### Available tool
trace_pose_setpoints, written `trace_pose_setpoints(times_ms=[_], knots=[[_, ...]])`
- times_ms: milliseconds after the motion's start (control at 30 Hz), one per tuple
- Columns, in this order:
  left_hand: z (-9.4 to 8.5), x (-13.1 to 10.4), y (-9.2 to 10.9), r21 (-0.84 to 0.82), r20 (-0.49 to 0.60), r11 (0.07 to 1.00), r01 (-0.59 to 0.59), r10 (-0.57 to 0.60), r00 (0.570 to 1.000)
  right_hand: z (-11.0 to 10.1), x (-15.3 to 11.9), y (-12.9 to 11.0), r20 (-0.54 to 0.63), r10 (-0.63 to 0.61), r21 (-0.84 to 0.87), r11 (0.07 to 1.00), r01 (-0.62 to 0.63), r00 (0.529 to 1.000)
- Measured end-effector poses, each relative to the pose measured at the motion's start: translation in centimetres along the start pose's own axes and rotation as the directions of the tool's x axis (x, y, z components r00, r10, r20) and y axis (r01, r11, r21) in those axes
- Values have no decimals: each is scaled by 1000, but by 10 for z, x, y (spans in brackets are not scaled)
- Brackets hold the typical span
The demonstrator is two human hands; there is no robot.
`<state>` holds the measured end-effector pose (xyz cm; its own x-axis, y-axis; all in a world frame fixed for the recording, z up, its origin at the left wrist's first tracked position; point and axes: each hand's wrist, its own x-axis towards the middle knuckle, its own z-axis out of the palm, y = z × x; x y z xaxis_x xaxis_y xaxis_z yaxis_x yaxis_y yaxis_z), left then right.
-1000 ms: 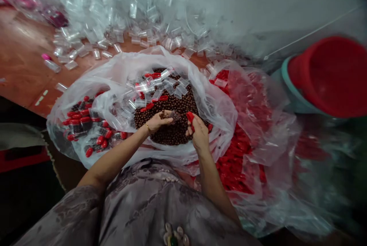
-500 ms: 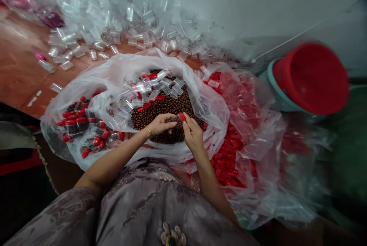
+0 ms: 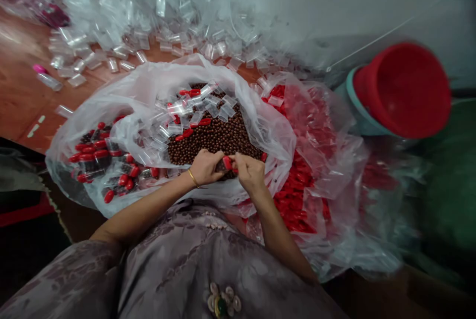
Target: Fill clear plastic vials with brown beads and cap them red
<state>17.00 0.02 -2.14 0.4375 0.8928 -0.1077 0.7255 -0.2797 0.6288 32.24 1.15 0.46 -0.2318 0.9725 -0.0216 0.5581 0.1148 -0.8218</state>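
My left hand (image 3: 207, 166) is closed around a small clear container (image 3: 220, 165) with dark contents and a red cap facing right. My right hand (image 3: 250, 171) is closed, thumb and forefinger pinched close against that cap; a bit of red shows beneath its fingers. Both hands are over the front edge of a heap of brown beads (image 3: 211, 140) in an open white plastic bag (image 3: 275, 133). Empty clear tubes (image 3: 178, 108) and loose red caps (image 3: 201, 122) lie on the beads.
Filled red-capped containers (image 3: 98, 153) lie in the bag's left part. A bag of red caps (image 3: 297, 200) is at the right, a red bucket (image 3: 409, 91) beyond it. Many clear tubes (image 3: 111, 51) cover the orange surface (image 3: 18, 76) at the back.
The container has shifted slightly left and down, and its red cap now sits nearer my left hand. My right fingers have moved from around the cap to a pinch beside it. The view has shifted slightly.
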Motion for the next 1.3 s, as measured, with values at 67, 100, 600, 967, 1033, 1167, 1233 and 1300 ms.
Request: trace_pose_setpoints(times_ms=[67,100,600,967,1033,1167,1233,1300], knots=[[0,1,7,60,30,995,-80,79,996,8,8,2,-38,198,267,947,-181,979],[-1,1,10,67,61,992,-106,102,993,13,11,3,-4,280,382,888,-257,960],[-21,-95,-53,273,7,936,223,-234,972,-4,8,42,-195,241,-236,929,-284,951],[-69,-157,-126,384,-497,651,654,-451,741,-41,21,114,-72,688,-730,458,-508,723],[-65,-123,-119,361,-453,745,561,-386,804,-39,21,115,-76,683,-729,459,-508,727],[-63,-65,-115,401,-359,820,409,-270,893,-38,20,110,-144,633,-636,530,-562,761],[-67,-45,-116,442,-292,828,344,-230,928,-37,17,103,-243,557,-533,607,-589,794],[-71,-30,-116,489,-212,823,288,-208,955,-35,16,95,-348,453,-418,709,-568,821]])
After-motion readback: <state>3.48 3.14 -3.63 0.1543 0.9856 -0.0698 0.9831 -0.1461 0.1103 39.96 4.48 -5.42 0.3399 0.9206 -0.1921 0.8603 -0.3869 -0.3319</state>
